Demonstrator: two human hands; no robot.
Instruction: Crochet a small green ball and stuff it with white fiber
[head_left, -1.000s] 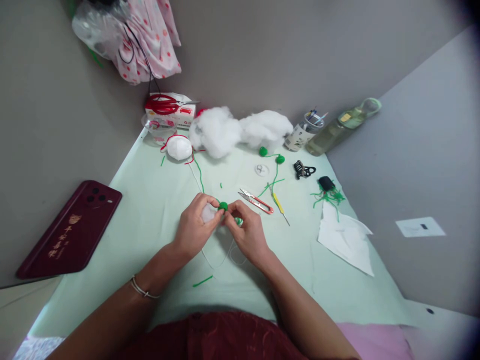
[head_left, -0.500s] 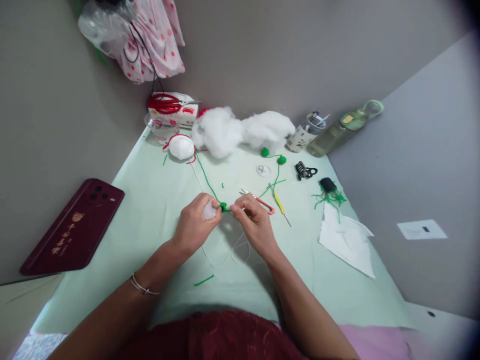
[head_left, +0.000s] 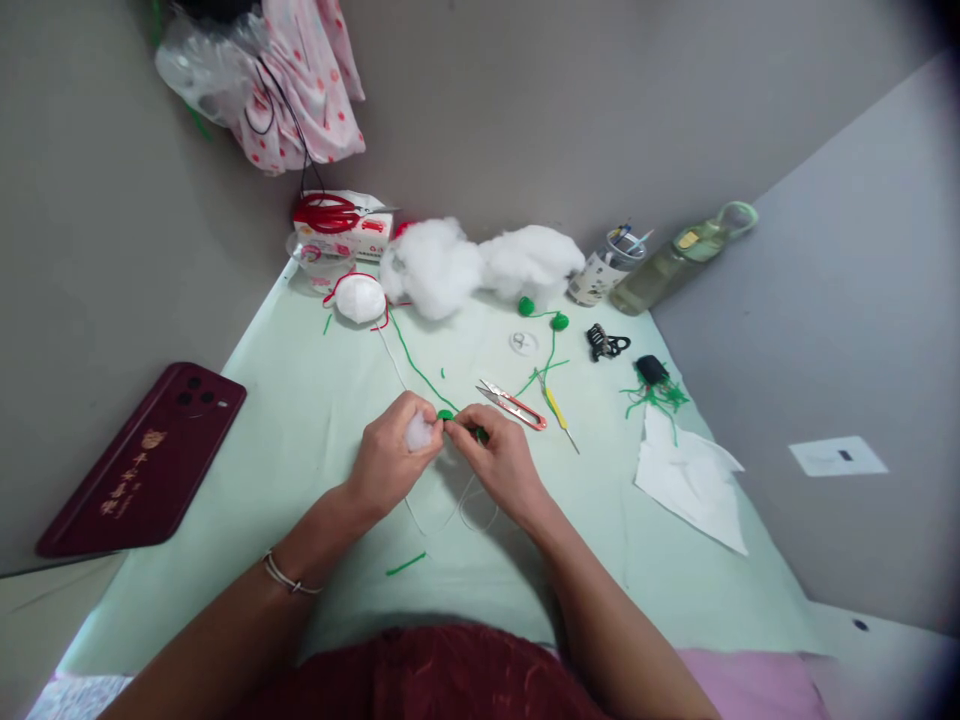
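Observation:
My left hand (head_left: 394, 450) is closed, pinching a small green crocheted piece (head_left: 445, 415) at its fingertips. A tuft of white stuffing (head_left: 418, 432) is tucked inside the same hand. The fingers of my right hand (head_left: 499, 455) are closed against the green piece's edge, and a bit of green shows under them. From the piece, green yarn (head_left: 416, 365) runs up toward a white yarn ball (head_left: 361, 298). Just beyond my right hand lie orange-handled thread snips (head_left: 517, 408) and a yellow crochet hook (head_left: 559, 412). White yarn loops below both hands.
Piles of white stuffing (head_left: 439, 270) sit along the back, with two small green balls (head_left: 559, 321) in front. A bottle (head_left: 675, 260), pen cup (head_left: 604, 272), black hair claw (head_left: 606, 343) and white paper (head_left: 694, 480) are on the right. A dark red phone-shaped case (head_left: 146, 455) lies left.
My right hand has shifted left, bringing its fingertips up against my left hand's at the green piece. More of the snips now shows. The view has shifted slightly.

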